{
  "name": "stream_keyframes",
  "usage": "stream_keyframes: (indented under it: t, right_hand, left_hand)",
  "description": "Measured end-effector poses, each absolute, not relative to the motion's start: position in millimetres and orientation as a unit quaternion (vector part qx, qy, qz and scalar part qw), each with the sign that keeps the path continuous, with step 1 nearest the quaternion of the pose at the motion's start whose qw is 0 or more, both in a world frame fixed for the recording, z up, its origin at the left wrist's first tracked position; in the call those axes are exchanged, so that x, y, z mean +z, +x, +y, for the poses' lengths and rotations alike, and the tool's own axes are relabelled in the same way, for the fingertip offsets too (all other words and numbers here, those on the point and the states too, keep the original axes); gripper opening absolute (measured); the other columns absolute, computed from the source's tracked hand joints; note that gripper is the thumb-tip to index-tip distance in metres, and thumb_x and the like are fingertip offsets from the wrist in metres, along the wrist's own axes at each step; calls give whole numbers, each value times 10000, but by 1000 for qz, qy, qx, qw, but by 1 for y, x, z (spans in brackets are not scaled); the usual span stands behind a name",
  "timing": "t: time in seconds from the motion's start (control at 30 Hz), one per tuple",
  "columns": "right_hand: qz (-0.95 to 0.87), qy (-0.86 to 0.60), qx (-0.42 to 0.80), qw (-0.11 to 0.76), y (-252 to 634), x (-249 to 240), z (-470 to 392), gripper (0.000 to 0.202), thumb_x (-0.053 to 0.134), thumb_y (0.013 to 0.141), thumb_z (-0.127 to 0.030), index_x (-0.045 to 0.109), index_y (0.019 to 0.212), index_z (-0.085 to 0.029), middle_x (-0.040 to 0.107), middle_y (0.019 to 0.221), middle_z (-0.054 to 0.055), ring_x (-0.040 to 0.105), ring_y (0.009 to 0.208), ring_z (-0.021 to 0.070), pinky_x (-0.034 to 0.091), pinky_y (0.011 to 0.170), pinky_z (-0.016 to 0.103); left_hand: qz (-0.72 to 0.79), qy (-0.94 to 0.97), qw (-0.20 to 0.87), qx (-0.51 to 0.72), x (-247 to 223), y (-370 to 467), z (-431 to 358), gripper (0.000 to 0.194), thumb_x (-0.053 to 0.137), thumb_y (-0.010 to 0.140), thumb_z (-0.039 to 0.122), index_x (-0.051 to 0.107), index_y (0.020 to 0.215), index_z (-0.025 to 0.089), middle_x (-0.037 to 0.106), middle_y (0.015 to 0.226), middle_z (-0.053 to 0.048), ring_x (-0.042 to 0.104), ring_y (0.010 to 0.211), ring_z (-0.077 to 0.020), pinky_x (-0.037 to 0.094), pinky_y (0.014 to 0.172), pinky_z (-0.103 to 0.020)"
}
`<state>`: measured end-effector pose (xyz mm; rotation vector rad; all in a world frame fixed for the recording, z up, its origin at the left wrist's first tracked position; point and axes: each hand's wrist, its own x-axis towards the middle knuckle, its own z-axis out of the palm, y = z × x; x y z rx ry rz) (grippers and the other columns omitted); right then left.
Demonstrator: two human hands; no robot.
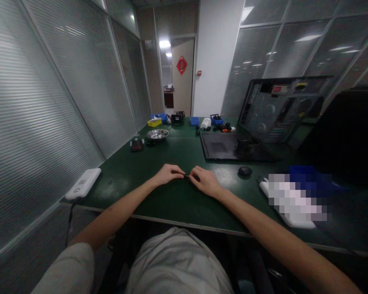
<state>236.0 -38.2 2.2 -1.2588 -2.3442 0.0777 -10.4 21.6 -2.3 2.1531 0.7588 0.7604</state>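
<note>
At the centre of the frame, the left hand (168,174) pinches one end of a small dark piece (186,176) above or on the green table (171,204); its long axis runs roughly left to right, though which way it points cannot be told. The right hand (205,180) pinches the right end.

The surface (168,204) is dark green, its near edge pale. Black: the small piece (186,176) between left hand (168,174) and right hand (205,180), the puck (245,171) and the panel (214,149) towards the right edge. White: the box (84,183) at the near left corner. Along the far edge, the tray (154,123) is yellow, the bin (194,121) blue. The bowl (157,135) is silver. The shirt (178,261) is light grey, the blinds (79,61) grey with fine horizontal stripes.
</note>
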Motion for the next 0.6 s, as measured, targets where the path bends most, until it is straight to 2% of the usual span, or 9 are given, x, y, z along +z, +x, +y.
stream_keyframes:
  t: [0.13,0.4,0.6]
  right_hand:
    - [-858,-448,45,246,236,2,-38,155,502,1042,-350,591,1013,-227,619,989,12,569,777,136,329,657,261]
    - [-870,-444,19,213,234,4,-42,158,518,1037,-359,617,1028,-237,617,1008,15,571,773,136,302,648,263]
    - [-870,-450,14,199,232,5,-42,166,497,1052,-360,602,1056,-231,620,1029,24,577,788,140,297,644,266]
  left_hand:
    - [305,817,385,302,-7,-10,23,274,763,846,359,807,1054,186,747,941,-69,669,817,-175,504,789,-291]
    - [264,851,336,305,-5,-6,17,235,769,853,375,818,1013,210,738,963,-70,671,890,-185,494,848,-300]
    - [266,839,358,312,-4,-5,17,254,775,846,384,812,1006,190,730,983,-80,669,899,-190,499,840,-304]
